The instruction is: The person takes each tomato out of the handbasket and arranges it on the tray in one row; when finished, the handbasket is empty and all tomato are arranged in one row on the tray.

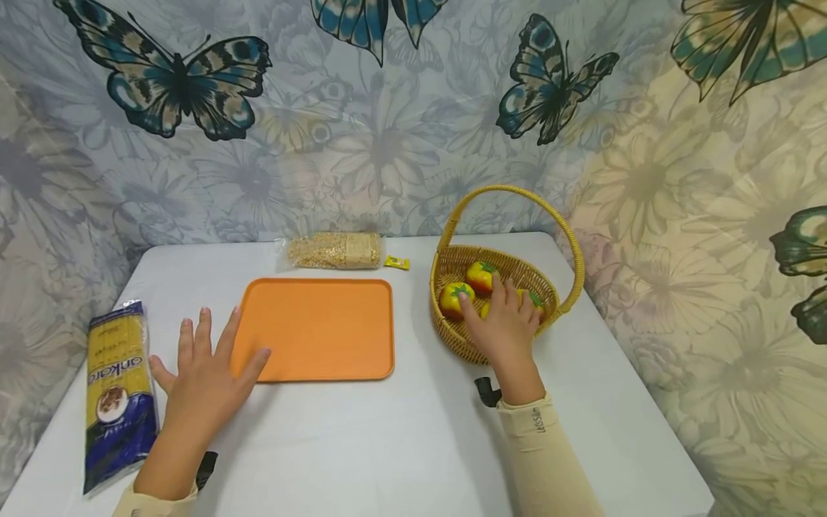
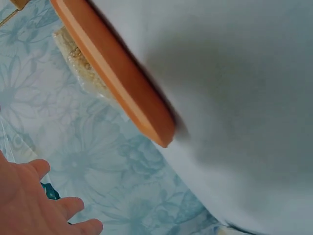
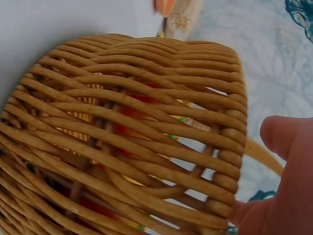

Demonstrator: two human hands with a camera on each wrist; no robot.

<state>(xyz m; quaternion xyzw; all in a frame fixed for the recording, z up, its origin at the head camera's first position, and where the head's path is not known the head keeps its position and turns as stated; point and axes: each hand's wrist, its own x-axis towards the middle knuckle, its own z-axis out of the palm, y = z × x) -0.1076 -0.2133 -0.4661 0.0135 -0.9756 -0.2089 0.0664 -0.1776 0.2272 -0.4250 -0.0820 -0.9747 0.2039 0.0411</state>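
Note:
My right hand [image 1: 507, 327] is over the wicker basket [image 1: 461, 343], its fingers spread above several yellow-and-red fruits with green leafy tops. One fruit [image 1: 454, 300] lies at the basket's left side, another fruit [image 1: 481, 276] toward the back. The hand partly covers the others. In the right wrist view the basket's woven side [image 3: 122, 127] hides most of the fruit, and the thumb shows beyond the rim. Fingers spread and holding nothing, my left hand [image 1: 207, 388] hovers by the left edge of the orange tray [image 1: 316, 330]. The left wrist view shows the tray's edge [image 2: 122, 78] beyond this hand.
A blue-and-yellow packet [image 1: 119, 395] lies at the table's left edge. Behind the tray are a clear bag of grain [image 1: 332, 251] and a small yellow wrapper [image 1: 397, 263]. The basket's tall handle [image 1: 571, 244] arches over it. A patterned wall backs the white table [image 1: 388, 452].

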